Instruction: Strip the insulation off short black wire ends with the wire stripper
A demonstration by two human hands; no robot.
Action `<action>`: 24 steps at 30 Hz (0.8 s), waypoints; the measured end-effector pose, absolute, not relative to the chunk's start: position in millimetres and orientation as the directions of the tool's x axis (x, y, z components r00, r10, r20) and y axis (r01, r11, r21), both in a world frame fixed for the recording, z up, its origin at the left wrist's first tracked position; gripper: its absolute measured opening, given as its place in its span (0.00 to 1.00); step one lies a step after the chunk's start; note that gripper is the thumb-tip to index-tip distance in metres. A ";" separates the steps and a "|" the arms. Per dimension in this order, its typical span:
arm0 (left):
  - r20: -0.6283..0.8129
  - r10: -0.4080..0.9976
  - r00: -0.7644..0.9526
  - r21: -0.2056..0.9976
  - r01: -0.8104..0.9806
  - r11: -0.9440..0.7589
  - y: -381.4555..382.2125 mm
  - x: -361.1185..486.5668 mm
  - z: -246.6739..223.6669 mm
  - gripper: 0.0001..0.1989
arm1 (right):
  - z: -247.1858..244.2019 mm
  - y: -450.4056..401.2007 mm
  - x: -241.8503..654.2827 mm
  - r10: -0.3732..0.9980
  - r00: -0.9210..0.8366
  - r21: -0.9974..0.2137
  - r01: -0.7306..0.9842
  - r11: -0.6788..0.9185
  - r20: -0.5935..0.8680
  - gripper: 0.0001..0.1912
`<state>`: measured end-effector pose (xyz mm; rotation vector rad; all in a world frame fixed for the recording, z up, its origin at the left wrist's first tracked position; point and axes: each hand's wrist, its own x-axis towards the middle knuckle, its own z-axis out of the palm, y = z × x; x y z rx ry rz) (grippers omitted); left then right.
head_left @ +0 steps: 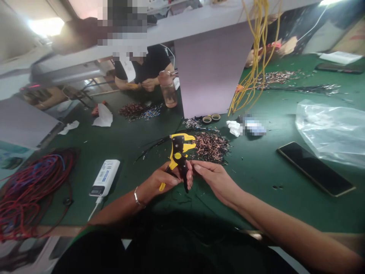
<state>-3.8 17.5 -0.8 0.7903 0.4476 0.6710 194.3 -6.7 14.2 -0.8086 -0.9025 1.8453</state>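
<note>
Gripping a yellow-and-black wire stripper (179,156), the person's left hand (161,180) has its fingers (176,179) clamped around the tool's handles, just above the green tabletop (256,201). A bracelet (138,197) circles that wrist. The right hand (216,183) sits just beside the stripper, its fingers (199,168) drawn together at the tool's black head; whether they pinch a thin wire there, I cannot tell. Beyond the stripper lie loose black wires (154,144) and a heap of copper-colored wire pieces (211,147). To the left are a white power bank (104,177) with its cable attached and a tangled bundle of red and blue wire (31,190). To the right, a black smartphone (315,168) lies near a clear plastic bag (330,133). Across the tabletop, past a pale upright panel (213,68), a co-worker (142,70) in a dark shirt works with both hands near a plastic bottle (168,89) and small piles of wire pieces (139,111).
</note>
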 end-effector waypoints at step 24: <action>-0.084 0.683 0.725 0.821 -0.339 0.460 17.8 -0.2 2.2 0.20 | 13.4 0.1 188.4 0.962 -0.134 -0.793 -0.545 -0.273 -0.239 0.04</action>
